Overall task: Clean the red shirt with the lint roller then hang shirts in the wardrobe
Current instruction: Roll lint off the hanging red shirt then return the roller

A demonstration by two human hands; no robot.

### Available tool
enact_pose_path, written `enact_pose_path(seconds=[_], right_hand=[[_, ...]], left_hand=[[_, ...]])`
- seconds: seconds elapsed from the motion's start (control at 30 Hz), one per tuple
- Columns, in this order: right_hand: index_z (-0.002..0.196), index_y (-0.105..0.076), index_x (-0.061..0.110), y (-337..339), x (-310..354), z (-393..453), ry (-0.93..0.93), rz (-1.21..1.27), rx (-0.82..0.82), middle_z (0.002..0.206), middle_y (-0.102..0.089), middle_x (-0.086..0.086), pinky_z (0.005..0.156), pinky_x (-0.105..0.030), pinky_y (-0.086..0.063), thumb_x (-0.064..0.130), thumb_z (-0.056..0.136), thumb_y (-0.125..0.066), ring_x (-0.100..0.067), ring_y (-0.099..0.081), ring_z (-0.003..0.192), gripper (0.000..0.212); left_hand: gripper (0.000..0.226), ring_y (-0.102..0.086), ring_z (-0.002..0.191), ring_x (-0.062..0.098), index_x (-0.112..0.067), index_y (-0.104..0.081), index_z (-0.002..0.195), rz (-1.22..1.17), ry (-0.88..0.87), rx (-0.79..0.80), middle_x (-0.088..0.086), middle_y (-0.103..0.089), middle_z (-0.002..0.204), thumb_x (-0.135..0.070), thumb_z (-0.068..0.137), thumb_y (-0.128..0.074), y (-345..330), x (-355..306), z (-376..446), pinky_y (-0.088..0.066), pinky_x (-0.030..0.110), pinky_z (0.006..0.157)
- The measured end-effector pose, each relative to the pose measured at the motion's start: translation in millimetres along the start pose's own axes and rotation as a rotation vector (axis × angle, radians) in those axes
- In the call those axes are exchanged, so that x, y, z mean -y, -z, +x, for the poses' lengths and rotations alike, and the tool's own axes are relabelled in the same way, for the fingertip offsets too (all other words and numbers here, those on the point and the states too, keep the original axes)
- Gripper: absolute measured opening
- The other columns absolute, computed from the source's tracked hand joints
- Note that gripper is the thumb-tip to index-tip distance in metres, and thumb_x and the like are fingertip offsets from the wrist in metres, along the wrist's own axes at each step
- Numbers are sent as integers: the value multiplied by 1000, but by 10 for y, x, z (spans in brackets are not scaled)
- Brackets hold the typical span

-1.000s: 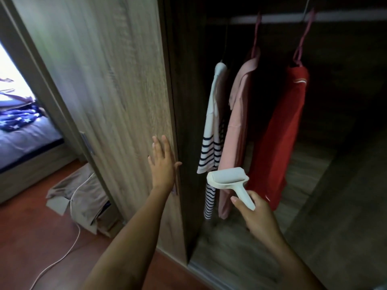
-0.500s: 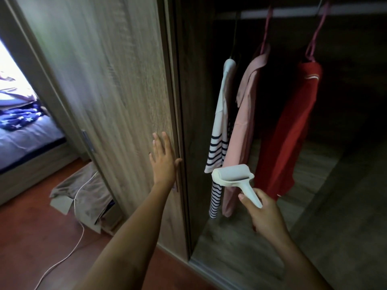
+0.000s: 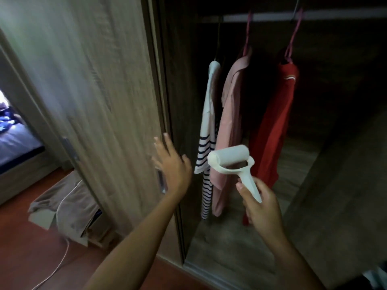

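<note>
The red shirt (image 3: 274,122) hangs on a pink hanger from the rail (image 3: 272,16) inside the dark wardrobe, rightmost of three. A pink shirt (image 3: 229,126) and a white shirt with navy stripes (image 3: 206,143) hang to its left. My right hand (image 3: 261,208) grips the handle of the white lint roller (image 3: 230,162), held upright in front of the pink and red shirts. My left hand (image 3: 171,166) lies flat with straight fingers on the edge of the wooden sliding door (image 3: 94,101), by its metal handle.
A brown cloth over a box (image 3: 65,206) and a white cable (image 3: 60,262) lie on the red floor at the left. A bed (image 3: 14,143) with blue bedding shows through the doorway. The wardrobe floor (image 3: 230,248) is wood.
The door edge under my left hand has shifted to the right across the view. My right hand has tilted the lint roller and stays in front of the shirts.
</note>
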State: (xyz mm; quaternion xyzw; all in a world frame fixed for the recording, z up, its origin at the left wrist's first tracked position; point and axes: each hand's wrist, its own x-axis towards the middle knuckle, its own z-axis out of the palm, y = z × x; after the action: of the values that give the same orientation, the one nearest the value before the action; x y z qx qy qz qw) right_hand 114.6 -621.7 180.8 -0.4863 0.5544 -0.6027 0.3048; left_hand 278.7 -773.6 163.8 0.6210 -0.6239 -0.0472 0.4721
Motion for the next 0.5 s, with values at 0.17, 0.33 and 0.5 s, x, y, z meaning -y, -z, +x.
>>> enact_pose_path(seconds=[0.17, 0.33, 0.5], right_hand=[[98, -66, 21, 356, 220, 26, -7, 113, -175, 54, -47, 3, 36, -19, -30, 26, 90, -62, -8, -39, 40, 11], [92, -61, 13, 842, 283, 126, -76, 206, -264, 55, -35, -3, 36, -16, -19, 26, 92, -60, -10, -27, 37, 14], [88, -59, 16, 1207, 235, 294, -111, 226, -263, 56, -32, -3, 37, -18, -17, 30, 93, -59, -10, -25, 38, 14]], left_hand=[[46, -27, 143, 19, -13, -46, 138, -338, -469, 26, 7, -37, 150, -17, 93, -52, -196, -924, -344, -16, 52, 118], [51, -49, 122, 12, -18, -48, 134, -372, -489, 267, -2, -53, 132, -42, 90, -56, -495, -1371, -597, -43, 36, 102], [31, -59, 100, 23, -15, -54, 113, -202, -357, 376, 3, -59, 106, -37, 91, -56, -843, -1327, -713, -47, 33, 82]])
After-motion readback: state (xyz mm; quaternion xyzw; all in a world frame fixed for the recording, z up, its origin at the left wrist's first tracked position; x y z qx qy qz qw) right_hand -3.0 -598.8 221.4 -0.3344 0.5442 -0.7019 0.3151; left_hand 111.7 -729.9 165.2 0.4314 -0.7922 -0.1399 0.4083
